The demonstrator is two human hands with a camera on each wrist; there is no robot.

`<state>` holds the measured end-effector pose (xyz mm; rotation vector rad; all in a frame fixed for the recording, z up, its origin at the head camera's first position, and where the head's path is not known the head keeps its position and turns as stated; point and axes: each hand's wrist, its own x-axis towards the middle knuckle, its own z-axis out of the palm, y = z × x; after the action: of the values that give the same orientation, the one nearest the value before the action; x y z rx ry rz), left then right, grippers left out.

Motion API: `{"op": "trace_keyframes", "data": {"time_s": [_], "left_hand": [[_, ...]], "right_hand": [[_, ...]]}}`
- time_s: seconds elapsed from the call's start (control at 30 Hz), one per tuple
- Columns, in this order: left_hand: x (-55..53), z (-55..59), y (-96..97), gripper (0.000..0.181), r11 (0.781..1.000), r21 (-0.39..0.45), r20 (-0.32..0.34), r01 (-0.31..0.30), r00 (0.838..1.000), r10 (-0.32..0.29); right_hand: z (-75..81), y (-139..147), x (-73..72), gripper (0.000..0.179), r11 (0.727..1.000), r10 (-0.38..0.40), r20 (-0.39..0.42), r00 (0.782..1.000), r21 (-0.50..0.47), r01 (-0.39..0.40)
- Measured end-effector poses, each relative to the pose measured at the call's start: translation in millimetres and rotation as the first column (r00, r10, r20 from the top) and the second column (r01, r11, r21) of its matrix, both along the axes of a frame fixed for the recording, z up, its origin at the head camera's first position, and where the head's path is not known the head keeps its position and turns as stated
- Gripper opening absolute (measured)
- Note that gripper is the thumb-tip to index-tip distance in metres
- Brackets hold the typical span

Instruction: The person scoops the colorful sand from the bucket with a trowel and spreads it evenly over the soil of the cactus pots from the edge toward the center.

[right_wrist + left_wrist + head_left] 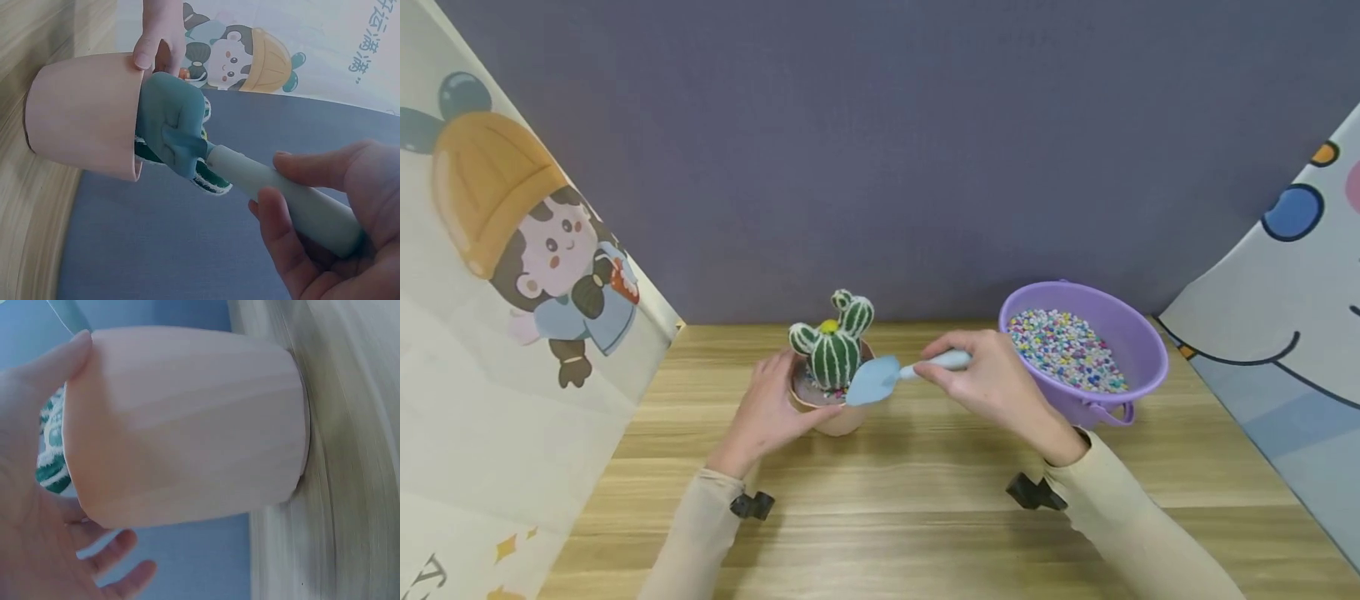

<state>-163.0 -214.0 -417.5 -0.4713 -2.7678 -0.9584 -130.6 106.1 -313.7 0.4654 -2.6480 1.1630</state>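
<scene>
A potted toy cactus (835, 362), green with white stripes and a yellow tip, stands upright in a pale pink flowerpot (187, 425) on the table. My left hand (767, 412) grips the pot's rim from the left, thumb along the near side and fingers behind. Small coloured pebbles lie around the cactus base. In my right hand (996, 379) is a light blue toy trowel (172, 122), held by its pale handle between thumb and fingers. Its blade overlaps the right edge of the pot, close beside the cactus; the right wrist view shows the blade's underside.
A purple bucket (1138, 350) with many coloured pebbles (1067, 346) stands at the right, behind my right wrist. The wooden table (880, 517) ends at a dark grey-blue back panel (880, 167). Cartoon-printed panels (520, 400) flank both sides.
</scene>
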Motion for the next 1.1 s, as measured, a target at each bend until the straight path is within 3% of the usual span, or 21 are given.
{"op": "trace_keyframes", "data": {"time_s": [0.43, 0.73, 1.1], "left_hand": [[6.8, -4.3, 11.7, 0.117, 0.994, 0.016, -0.032, -0.105, 0.994, 0.105], [7.0, -6.8, 11.7, 0.12, 0.994, 0.053, -0.028, -0.101, 0.994, 0.102], [7.3, -11.5, 7.8, 0.112, 0.995, 0.063, -0.071, -0.075, 0.994, 0.079]], "right_hand": [[-12.8, 14, -7.0, 0.012, 0.996, -0.005, 0.046, 0.999, -0.083, 0.009], [-22.2, 23, -11.9, 0.014, 0.995, 0.01, 0.124, 0.992, -0.102, 0.003], [-34.1, 31, -13.8, 0.016, 0.991, 0.018, 0.154, 0.988, -0.135, 0.003]]}}
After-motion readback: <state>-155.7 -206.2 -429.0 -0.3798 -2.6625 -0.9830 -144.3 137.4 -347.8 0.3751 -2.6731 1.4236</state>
